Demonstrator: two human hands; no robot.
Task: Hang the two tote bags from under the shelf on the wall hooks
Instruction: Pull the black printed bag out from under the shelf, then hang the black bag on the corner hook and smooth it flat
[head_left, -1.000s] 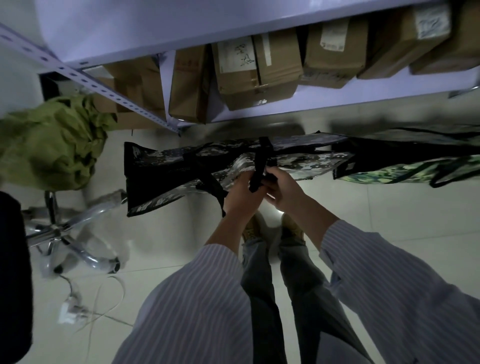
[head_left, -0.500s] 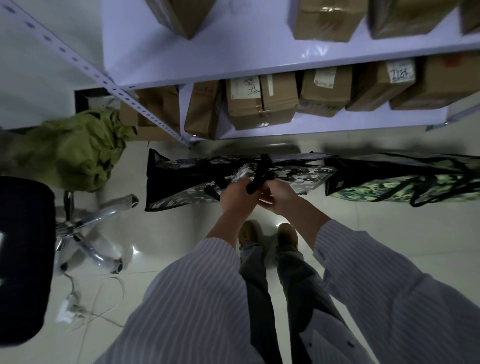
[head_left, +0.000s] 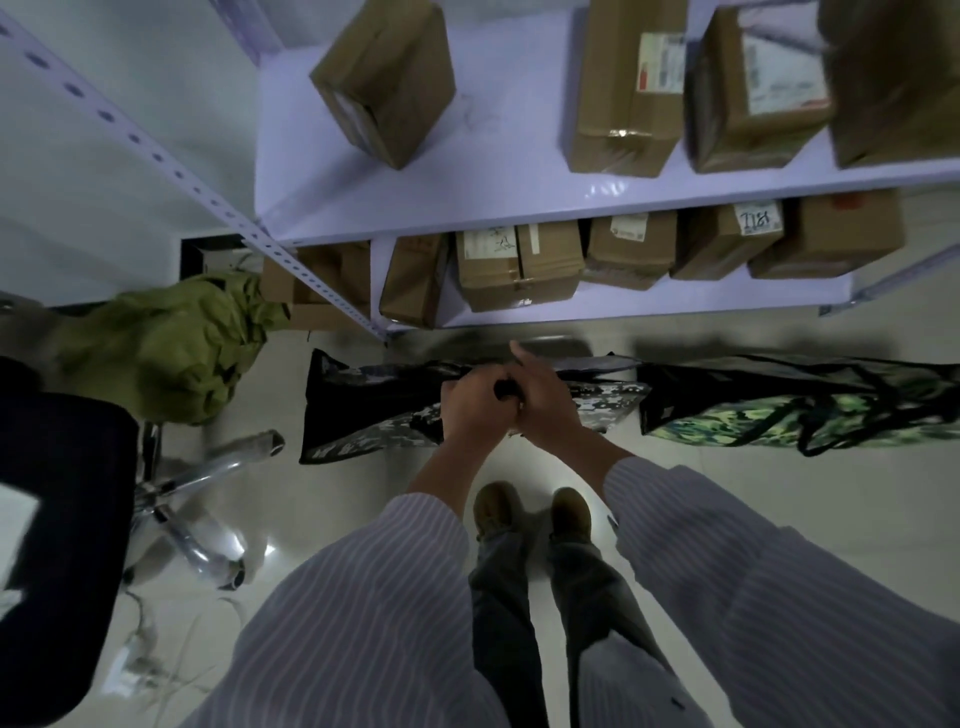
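Note:
A grey camouflage tote bag (head_left: 374, 410) lies in front of the shelf's bottom edge, its dark mouth facing me. My left hand (head_left: 475, 402) and my right hand (head_left: 545, 400) are pressed together over its middle, both closed around its black straps; my right index finger sticks out. A green camouflage tote bag (head_left: 769, 415) with black straps lies on the floor to the right, untouched. No wall hooks are in view.
A white metal shelf (head_left: 519, 182) with several cardboard boxes rises ahead, its perforated post (head_left: 208, 192) slanting left. An olive fabric bundle (head_left: 171, 348), a chair's chrome base (head_left: 192, 499), a dark seat (head_left: 57, 519) and floor cables (head_left: 140, 660) crowd the left.
My view has risen and pulled back, showing more shelf levels. Both hands stay on the grey bag's straps and have drawn closer together, now covering the straps.

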